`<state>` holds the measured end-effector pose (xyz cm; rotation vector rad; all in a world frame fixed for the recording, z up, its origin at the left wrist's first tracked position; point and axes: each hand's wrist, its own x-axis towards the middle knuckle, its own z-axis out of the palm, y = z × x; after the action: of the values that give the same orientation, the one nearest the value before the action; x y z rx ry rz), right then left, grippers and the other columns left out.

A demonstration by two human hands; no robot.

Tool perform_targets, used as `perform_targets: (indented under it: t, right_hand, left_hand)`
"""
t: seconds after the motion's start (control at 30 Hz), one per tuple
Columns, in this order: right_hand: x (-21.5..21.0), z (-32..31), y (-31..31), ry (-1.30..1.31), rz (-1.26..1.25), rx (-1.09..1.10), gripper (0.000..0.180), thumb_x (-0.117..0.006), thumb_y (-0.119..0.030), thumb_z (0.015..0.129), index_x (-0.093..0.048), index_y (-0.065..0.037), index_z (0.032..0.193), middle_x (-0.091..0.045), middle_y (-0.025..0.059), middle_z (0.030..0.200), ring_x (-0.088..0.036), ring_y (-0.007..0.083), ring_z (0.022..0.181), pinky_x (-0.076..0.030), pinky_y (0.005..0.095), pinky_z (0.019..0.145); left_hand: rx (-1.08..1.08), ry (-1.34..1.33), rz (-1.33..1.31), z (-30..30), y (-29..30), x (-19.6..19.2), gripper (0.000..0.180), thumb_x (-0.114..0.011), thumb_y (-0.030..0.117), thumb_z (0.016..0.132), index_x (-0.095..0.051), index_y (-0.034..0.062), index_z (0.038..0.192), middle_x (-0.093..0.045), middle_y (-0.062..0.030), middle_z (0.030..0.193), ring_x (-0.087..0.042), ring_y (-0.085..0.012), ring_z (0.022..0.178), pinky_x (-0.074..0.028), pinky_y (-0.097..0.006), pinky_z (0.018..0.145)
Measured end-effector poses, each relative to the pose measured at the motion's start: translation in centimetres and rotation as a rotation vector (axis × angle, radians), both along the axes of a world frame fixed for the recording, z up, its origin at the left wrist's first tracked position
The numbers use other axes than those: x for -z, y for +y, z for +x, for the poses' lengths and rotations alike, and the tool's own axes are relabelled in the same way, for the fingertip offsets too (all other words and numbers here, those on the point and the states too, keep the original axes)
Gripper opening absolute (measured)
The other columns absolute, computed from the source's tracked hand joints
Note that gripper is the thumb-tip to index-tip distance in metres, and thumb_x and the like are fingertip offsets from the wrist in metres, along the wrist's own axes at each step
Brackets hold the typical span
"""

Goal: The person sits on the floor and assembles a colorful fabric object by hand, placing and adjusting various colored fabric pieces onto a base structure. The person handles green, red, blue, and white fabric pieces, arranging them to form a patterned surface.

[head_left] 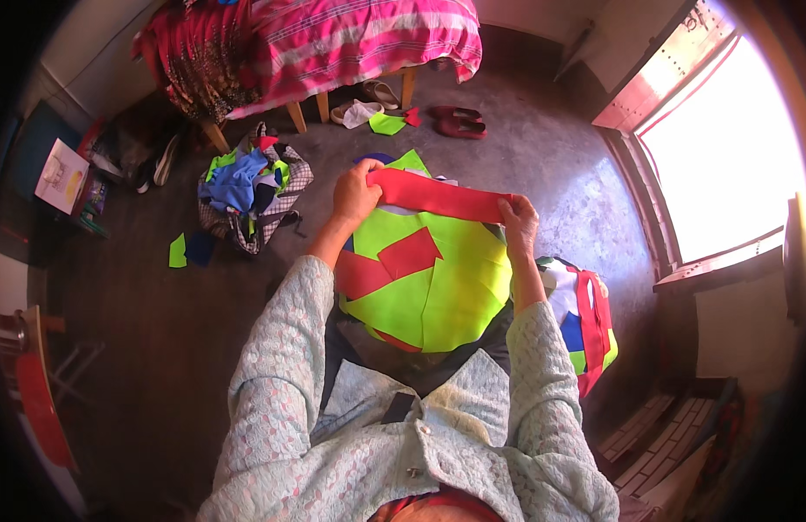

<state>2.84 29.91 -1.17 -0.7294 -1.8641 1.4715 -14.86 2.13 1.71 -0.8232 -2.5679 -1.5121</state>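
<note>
One red fabric strip [446, 196] stretches over the far edge of lime-green cloth pieces [468, 278], the left hand [355, 197] pinching one end, the right hand [521, 224] the other. Likely light, soft and prone to sagging, it seems best held at both ends. Its long axis runs left to right, its right end angled slightly nearer the pale jacket [368, 470].

A hand could pass over the floor [572, 204] between the right hand [521, 219] and the bright opening [725, 157]. A stuffed bag [277, 213] stands left of the left hand [355, 197], a cloth bundle [587, 317] beside the right forearm [530, 283], and the red strip [446, 198] bars the far side of the green pile [468, 287].
</note>
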Motion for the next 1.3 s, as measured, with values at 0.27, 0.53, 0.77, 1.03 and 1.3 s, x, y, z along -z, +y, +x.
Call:
perform_targets:
  t: [0.27, 0.53, 0.77, 1.03, 1.3]
  right_hand:
    - [-0.4, 1.1, -0.5, -0.319, 0.475, 0.107, 0.034, -0.069, -0.019, 0.085, -0.062, -0.007, 0.116, -0.063, 0.0136, 0.114, -0.060, 0.0285, 0.104, -0.047, 0.0376, 0.090]
    - [-2.4, 1.9, -5.5, -0.483, 1.019, -0.300, 0.067, -0.063, -0.046, 0.086, -0.041, -0.024, 0.145, -0.029, 0.0125, 0.155, -0.026, 0.0299, 0.144, -0.020, 0.0523, 0.113]
    - [-1.5, 1.8, -6.1, -0.498, 0.956, -0.384, 0.064, -0.052, -0.050, 0.092, -0.036, -0.025, 0.148, -0.027, 0.0148, 0.156, -0.025, 0.0292, 0.144, -0.019, 0.0482, 0.115]
    - [-1.5, 2.1, -6.1, -0.448, 0.929, -0.318, 0.063, -0.053, -0.054, 0.089, -0.042, -0.026, 0.145, -0.033, 0.0149, 0.153, -0.028, 0.0319, 0.142, -0.021, 0.0485, 0.113]
    - [-0.9, 7.0, -4.8, -0.197, 0.718, -0.251, 0.046, -0.067, -0.031, 0.084, -0.058, -0.015, 0.127, -0.046, 0.0140, 0.141, -0.046, 0.0298, 0.128, -0.035, 0.0453, 0.104]
  left_hand:
    - [-0.122, 0.133, -0.277, 1.7, -0.8, -1.1, 0.043, -0.068, 0.008, 0.073, -0.059, 0.0091, 0.115, -0.063, -0.0168, 0.113, -0.060, -0.0354, 0.106, -0.047, -0.045, 0.089]
    - [0.270, 0.540, -0.373, 7.3, 3.3, -2.7, 0.049, -0.066, 0.029, 0.085, -0.055, 0.0120, 0.129, -0.044, -0.0112, 0.143, -0.037, -0.0334, 0.135, -0.029, -0.055, 0.107]
    - [0.235, 0.538, -0.636, 8.1, 3.0, 0.8, 0.060, -0.056, 0.040, 0.090, -0.039, 0.0275, 0.146, -0.028, -0.0026, 0.157, -0.021, -0.0279, 0.146, -0.018, -0.065, 0.111]
    - [0.246, 0.528, -0.670, 8.1, 3.3, 1.0, 0.058, -0.056, 0.042, 0.090, -0.040, 0.0288, 0.144, -0.028, -0.0021, 0.156, -0.022, -0.0272, 0.145, -0.018, -0.066, 0.110]
    - [0.244, 0.521, -0.675, 7.8, 3.2, 1.1, 0.055, -0.054, 0.042, 0.091, -0.041, 0.0286, 0.143, -0.029, -0.0017, 0.155, -0.022, -0.0268, 0.145, -0.018, -0.064, 0.111]
